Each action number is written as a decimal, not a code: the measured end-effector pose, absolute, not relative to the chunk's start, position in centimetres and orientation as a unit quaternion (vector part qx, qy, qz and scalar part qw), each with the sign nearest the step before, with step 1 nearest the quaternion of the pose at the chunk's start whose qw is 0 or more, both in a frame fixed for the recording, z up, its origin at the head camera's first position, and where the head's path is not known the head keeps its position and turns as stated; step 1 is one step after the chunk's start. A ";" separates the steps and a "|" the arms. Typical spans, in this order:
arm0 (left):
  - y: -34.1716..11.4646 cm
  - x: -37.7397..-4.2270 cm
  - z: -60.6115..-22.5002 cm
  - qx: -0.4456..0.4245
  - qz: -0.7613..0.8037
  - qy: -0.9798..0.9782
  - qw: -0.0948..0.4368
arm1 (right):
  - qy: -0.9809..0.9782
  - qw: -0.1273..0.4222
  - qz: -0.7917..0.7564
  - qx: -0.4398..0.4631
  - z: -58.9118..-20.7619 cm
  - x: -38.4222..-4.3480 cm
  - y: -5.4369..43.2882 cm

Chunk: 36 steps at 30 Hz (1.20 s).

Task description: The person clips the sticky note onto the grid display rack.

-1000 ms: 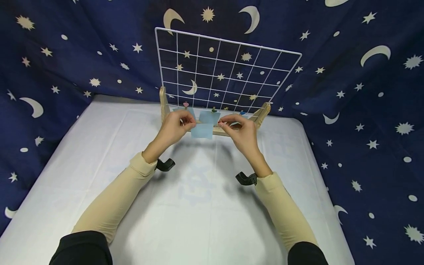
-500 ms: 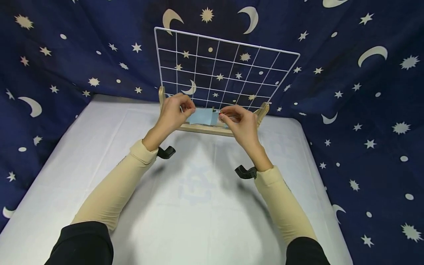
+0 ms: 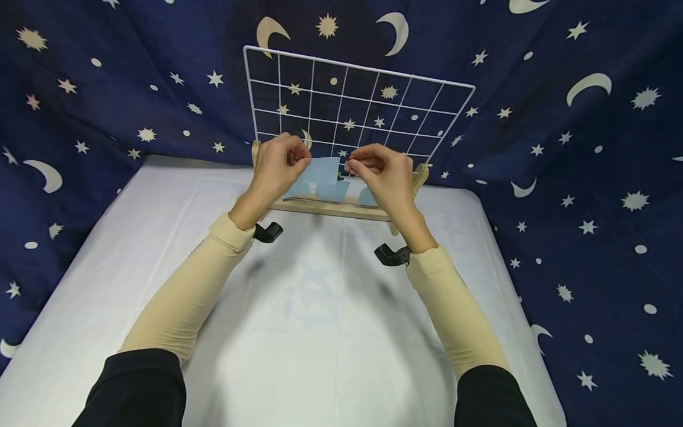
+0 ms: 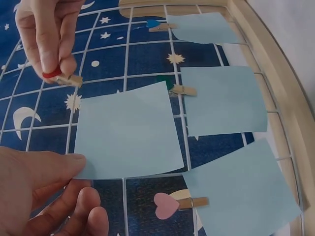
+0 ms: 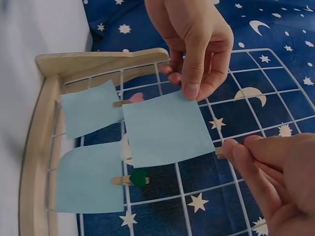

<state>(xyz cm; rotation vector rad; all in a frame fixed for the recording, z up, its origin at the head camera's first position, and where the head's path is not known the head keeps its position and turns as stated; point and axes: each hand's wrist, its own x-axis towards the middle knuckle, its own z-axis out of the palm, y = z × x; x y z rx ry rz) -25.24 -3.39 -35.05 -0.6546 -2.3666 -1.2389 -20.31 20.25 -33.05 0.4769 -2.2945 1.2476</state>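
My left hand (image 3: 277,167) pinches a light blue paper square (image 4: 128,132) by a corner, in front of a white wire grid (image 3: 347,64). Between the thumb and fingers of my right hand (image 3: 384,178) is a small wooden clothespin (image 4: 69,79) with a red top. In the left wrist view its tip is close to the paper's upper corner but apart from it. Lower on the grid, similar blue squares hang from clothespins: one with a pink heart (image 4: 166,205), one with a green top (image 5: 139,177), one with a blue top (image 4: 152,23).
A wooden stand (image 3: 331,207) holds the grid upright but leaning at the back of a white-covered table (image 3: 315,356). Dark blue cloth (image 3: 533,118) with moons and stars hangs behind and at the sides. Each wrist carries a black mount (image 3: 392,255).
Both hands have risen up the grid, bringing the blue paper square and the red-topped clothespin from the row of hung squares to above it.
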 end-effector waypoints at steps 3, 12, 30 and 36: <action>-3.3 -25.5 -34.8 -0.227 -0.436 -0.847 0.203 | -0.840 0.242 0.456 0.168 -32.1 -20.6 19.6; -3.1 -25.7 -34.1 -0.216 -0.424 -0.851 0.223 | -0.838 0.264 0.446 0.173 -30.7 -22.2 19.0; -2.9 -25.7 -33.1 -0.193 -0.413 -0.860 0.229 | -0.882 0.257 0.352 0.179 -29.9 -23.4 17.6; -2.7 -25.7 -33.1 -0.190 -0.415 -0.860 0.230 | -0.890 0.244 0.348 0.165 -30.1 -23.6 17.1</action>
